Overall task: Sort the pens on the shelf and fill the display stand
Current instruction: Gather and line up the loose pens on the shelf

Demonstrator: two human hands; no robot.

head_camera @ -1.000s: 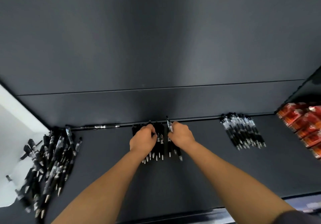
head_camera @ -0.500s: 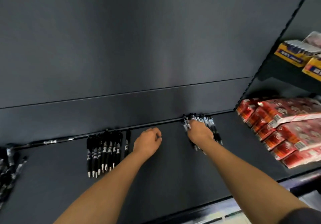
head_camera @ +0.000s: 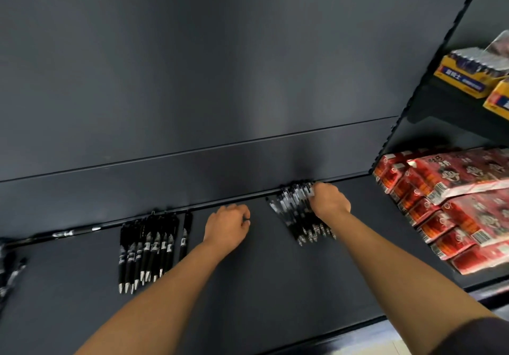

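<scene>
A dark shelf (head_camera: pixel 275 285) carries black pens in groups. A tidy row of black pens (head_camera: pixel 148 252) lies left of centre, tips toward me. A fanned bundle of black pens (head_camera: pixel 293 211) lies right of centre against the back wall. My right hand (head_camera: pixel 329 200) is on the bundle's right side, fingers curled over the pens' far ends. My left hand (head_camera: pixel 227 228) rests on the bare shelf between the two groups, fingers curled into a loose fist with nothing visible in it. More pens (head_camera: pixel 9 274) show at the far left edge.
One pen (head_camera: pixel 74 232) lies along the back rail at the left. Red snack packs (head_camera: pixel 454 205) are stacked on the shelf to the right. Yellow boxes (head_camera: pixel 468 73) sit on an upper right shelf. The shelf's back wall (head_camera: pixel 220 79) is plain dark panel.
Both hands left the middle row of pens and moved right. My right hand reached the right bundle and now curls over it. The view swung right, so the left pile is nearly out of frame.
</scene>
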